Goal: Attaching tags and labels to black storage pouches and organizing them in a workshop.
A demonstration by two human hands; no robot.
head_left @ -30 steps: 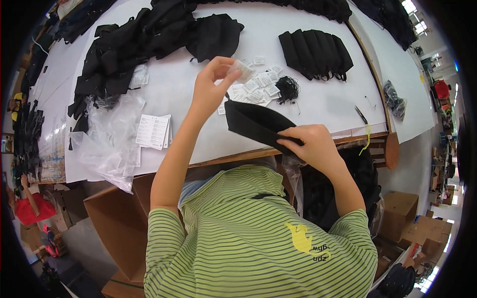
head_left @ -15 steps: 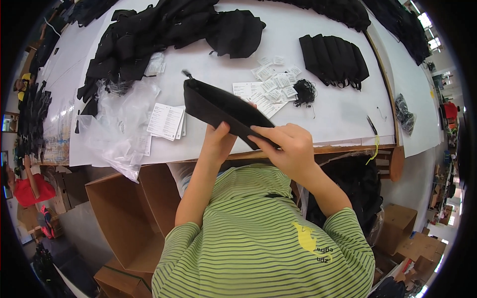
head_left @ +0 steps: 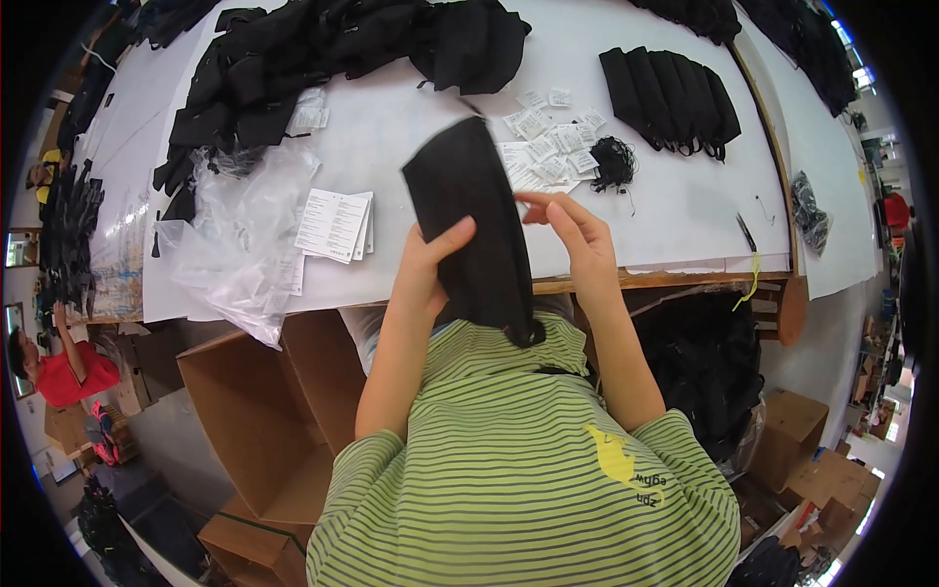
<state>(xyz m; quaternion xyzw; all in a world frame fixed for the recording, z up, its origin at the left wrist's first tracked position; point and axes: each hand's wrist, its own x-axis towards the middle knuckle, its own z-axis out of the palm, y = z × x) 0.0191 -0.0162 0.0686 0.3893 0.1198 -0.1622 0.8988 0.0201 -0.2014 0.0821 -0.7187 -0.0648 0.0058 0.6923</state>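
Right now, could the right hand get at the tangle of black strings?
Probably yes: only bare white tabletop shows between the right hand and the black strings, though it's close beside the black pouch.

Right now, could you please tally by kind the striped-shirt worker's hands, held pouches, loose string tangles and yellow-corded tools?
Left hand and right hand: 2
Black pouch: 1
Loose black string tangle: 1
Yellow-corded tool: 1
Total: 5

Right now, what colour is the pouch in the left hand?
The pouch is black, showing best in the head view.
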